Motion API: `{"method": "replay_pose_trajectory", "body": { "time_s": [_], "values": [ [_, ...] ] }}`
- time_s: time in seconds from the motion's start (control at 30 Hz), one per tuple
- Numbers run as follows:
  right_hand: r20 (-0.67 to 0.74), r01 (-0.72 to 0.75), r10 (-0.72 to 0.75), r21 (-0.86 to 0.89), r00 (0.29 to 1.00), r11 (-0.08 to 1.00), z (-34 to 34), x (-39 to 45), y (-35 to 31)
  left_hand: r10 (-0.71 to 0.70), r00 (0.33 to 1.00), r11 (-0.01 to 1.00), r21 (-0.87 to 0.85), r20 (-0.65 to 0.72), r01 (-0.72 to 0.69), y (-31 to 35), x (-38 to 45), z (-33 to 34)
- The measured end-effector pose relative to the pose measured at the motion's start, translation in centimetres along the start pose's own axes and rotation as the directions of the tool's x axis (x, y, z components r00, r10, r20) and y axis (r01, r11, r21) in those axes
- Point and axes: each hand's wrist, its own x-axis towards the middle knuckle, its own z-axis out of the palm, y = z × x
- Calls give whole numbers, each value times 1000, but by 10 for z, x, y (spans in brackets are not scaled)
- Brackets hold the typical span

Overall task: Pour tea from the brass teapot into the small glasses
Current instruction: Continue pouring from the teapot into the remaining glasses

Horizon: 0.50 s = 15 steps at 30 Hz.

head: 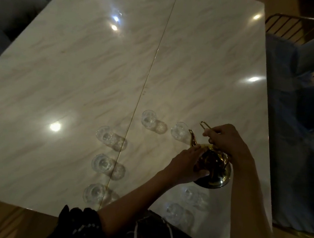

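Observation:
A brass teapot (215,169) stands upright on the marble table (80,75), near its right edge. My right hand (224,141) is closed around its thin wire handle (204,125) above the lid. My left hand (188,163) lies flat against the pot's left side, thumb near the base. The curved spout (193,139) points toward a small clear glass (179,130). Several more small glasses ring the pot: one at the back (148,117), three in a column on the left (105,135) (101,162) (94,192), two close to me (190,193) (173,211).
A brass seam (145,84) runs lengthwise down the table. A chair with blue cloth (294,111) and a gold wire back stands along the right edge. Grey upholstery (11,4) sits at the far left. Ceiling lights reflect off the tabletop.

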Motion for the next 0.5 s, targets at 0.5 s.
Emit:
{"method": "replay_pose_trajectory", "body": {
  "time_s": [0.5],
  "values": [
    [-32, -60, 67, 171, 997, 983, 3, -23, 40, 8, 999, 997, 82, 45, -12, -9, -2, 22]
  ]
}}
